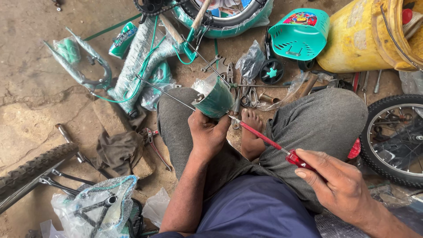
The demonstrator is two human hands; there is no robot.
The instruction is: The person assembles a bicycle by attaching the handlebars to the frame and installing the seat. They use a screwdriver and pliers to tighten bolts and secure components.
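Observation:
I sit cross-legged on the ground. My left hand (207, 132) grips the lower end of a teal bicycle mudguard (213, 98) partly wrapped in clear plastic, with thin metal stays (167, 93) running off to the left. My right hand (339, 185) holds the red handle of a long screwdriver (264, 139). Its tip touches the mudguard's lower right edge, just beside my left hand. My bare foot (252, 132) lies under the screwdriver shaft.
A plastic-wrapped teal bicycle frame (141, 61) and wheel (229, 17) lie ahead. A teal basket (299, 33), yellow drum (365, 37), small training wheel (271, 71), pliers and spanners (246, 94) sit beyond my knees. Another wheel (396, 141) is right, a tyre (35, 167) left.

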